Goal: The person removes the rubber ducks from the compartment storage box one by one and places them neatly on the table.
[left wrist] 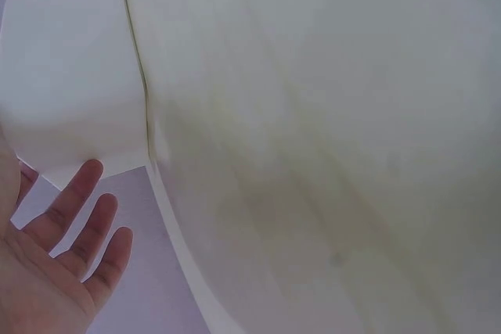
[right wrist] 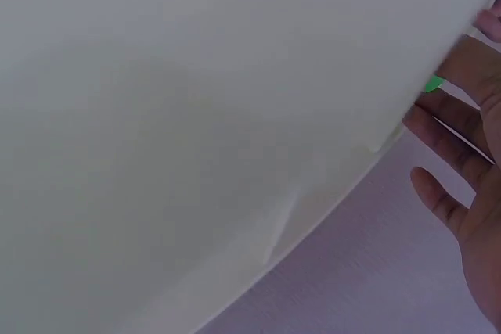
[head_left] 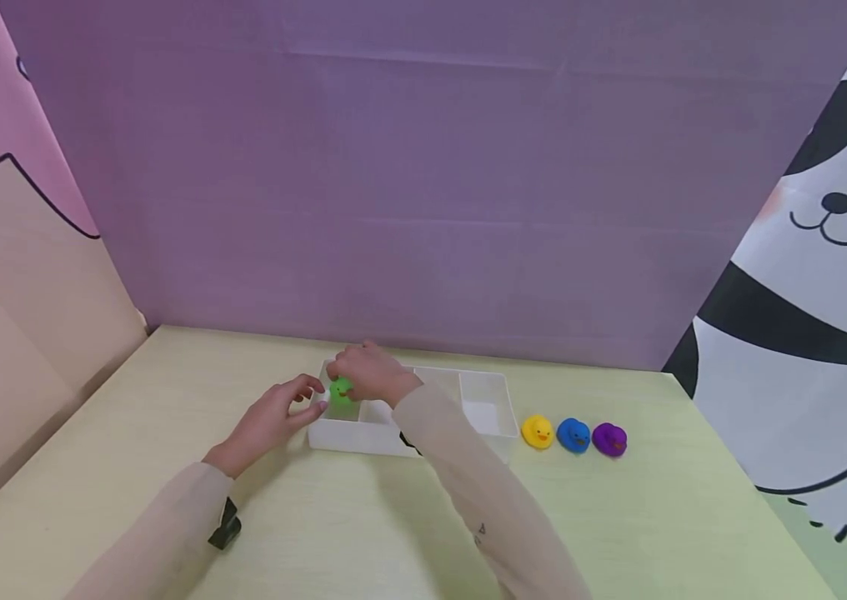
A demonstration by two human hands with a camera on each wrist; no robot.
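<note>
At the far left compartment of a white divided box [head_left: 363, 437], my right hand [head_left: 373, 372] pinches a green rubber duck [head_left: 340, 389]. Only a sliver of the green duck [right wrist: 434, 83] shows between the fingers in the right wrist view. My left hand [head_left: 271, 421] is at the box's left end, thumb and forefinger spread around the rim. In the left wrist view, the other fingers of the left hand [left wrist: 59, 260] are loosely extended beside the box's white wall [left wrist: 78, 76]. The right forearm covers part of the middle compartments.
Just right of the box, a yellow duck [head_left: 538, 432], a blue duck [head_left: 573, 435] and a purple duck [head_left: 609, 439] sit in a row on the pale table [head_left: 303, 533]. A purple backdrop [head_left: 423, 183] rises behind the table, with cartoon-printed panels on both sides.
</note>
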